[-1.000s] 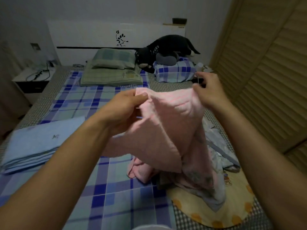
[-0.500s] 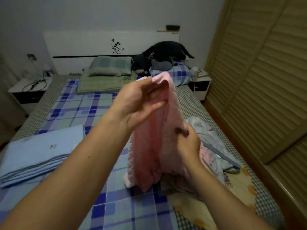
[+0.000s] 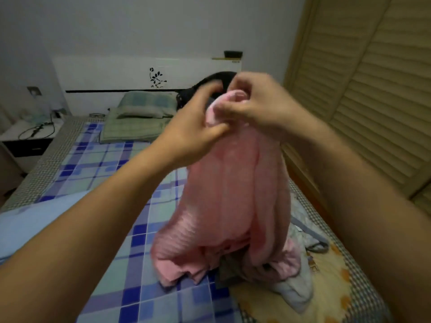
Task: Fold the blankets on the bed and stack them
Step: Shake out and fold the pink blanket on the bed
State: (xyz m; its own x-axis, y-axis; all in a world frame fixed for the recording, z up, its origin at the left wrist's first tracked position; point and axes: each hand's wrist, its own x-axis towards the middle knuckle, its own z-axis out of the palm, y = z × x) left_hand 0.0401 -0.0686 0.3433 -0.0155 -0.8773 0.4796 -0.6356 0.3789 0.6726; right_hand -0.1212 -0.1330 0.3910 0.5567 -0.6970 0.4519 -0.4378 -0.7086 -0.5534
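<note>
Left hand [image 3: 193, 131] and right hand [image 3: 254, 106] both pinch the top of a pink blanket [image 3: 233, 201], which hangs down onto the bed [image 3: 98, 164].

I see the bed [image 3: 98, 164] in blue check. A folded blue blanket [image 3: 35, 220] lies at its left edge. Green pillows [image 3: 142, 113] sit at the head, crumpled blankets [image 3: 300, 285] along the right edge.

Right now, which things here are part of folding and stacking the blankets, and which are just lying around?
Job: pink blanket, held by left hand and right hand; folded blue blanket; unfolded pile.
Lying about: pillow; cable on nightstand.
</note>
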